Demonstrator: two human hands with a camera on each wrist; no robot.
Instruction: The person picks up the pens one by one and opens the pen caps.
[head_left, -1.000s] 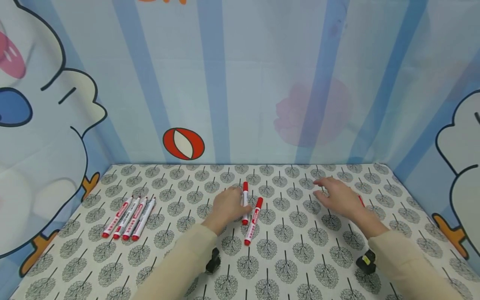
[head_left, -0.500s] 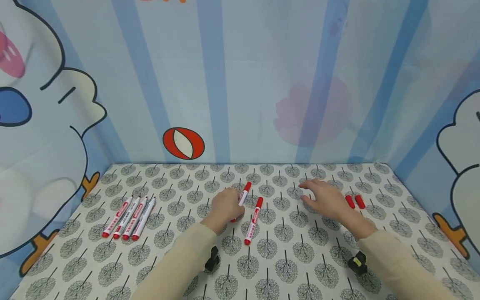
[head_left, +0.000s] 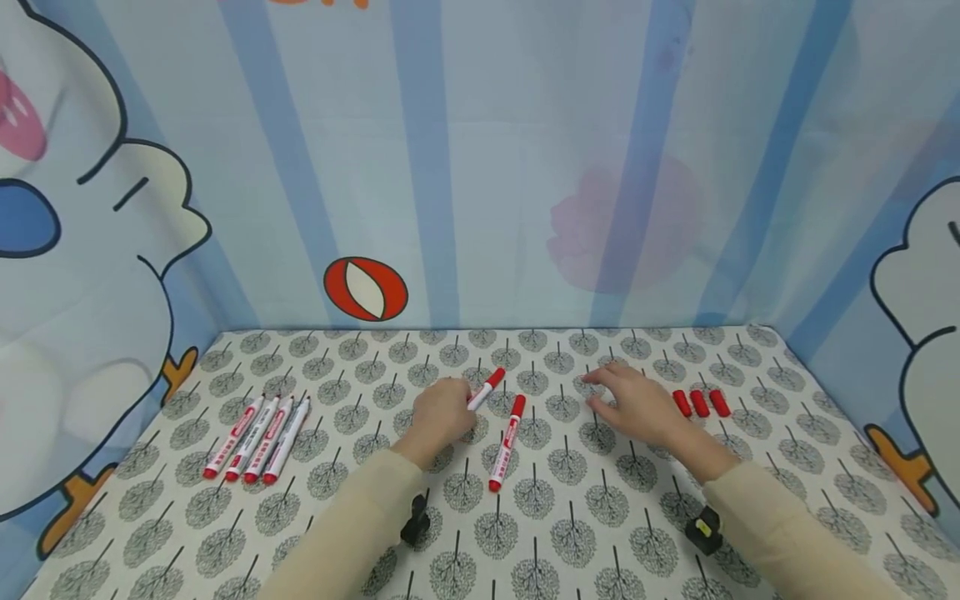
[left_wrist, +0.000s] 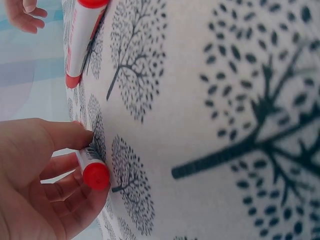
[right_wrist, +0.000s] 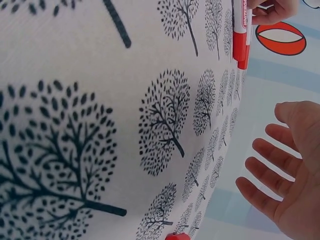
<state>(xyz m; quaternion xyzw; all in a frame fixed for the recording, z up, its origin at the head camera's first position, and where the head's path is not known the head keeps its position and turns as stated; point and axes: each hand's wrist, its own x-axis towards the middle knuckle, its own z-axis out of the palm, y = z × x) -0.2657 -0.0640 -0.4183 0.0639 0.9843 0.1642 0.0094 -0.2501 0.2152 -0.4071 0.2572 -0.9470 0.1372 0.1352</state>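
My left hand (head_left: 442, 417) grips a white marker (head_left: 486, 389) with its red cap pointing away to the upper right. In the left wrist view, the thumb lies along one side of that marker, the fingers curl behind it, and its red end faces the camera. A second capped marker (head_left: 508, 442) lies slantwise on the table, just right of the left hand. My right hand (head_left: 633, 402) hovers over the cloth right of both markers, fingers spread and relaxed. The right wrist view shows nothing between its fingers (right_wrist: 272, 155).
Several uncapped markers (head_left: 255, 437) lie side by side at the left of the tree-patterned tablecloth (head_left: 570, 508). At the right, three loose red caps (head_left: 700, 403) form a row beyond the right wrist. A printed curtain (head_left: 495, 167) rises along the table's far edge.
The left hand has shifted slightly left and turned the marker from nearly straight to slanting. My right hand has moved left, uncovering the red caps.
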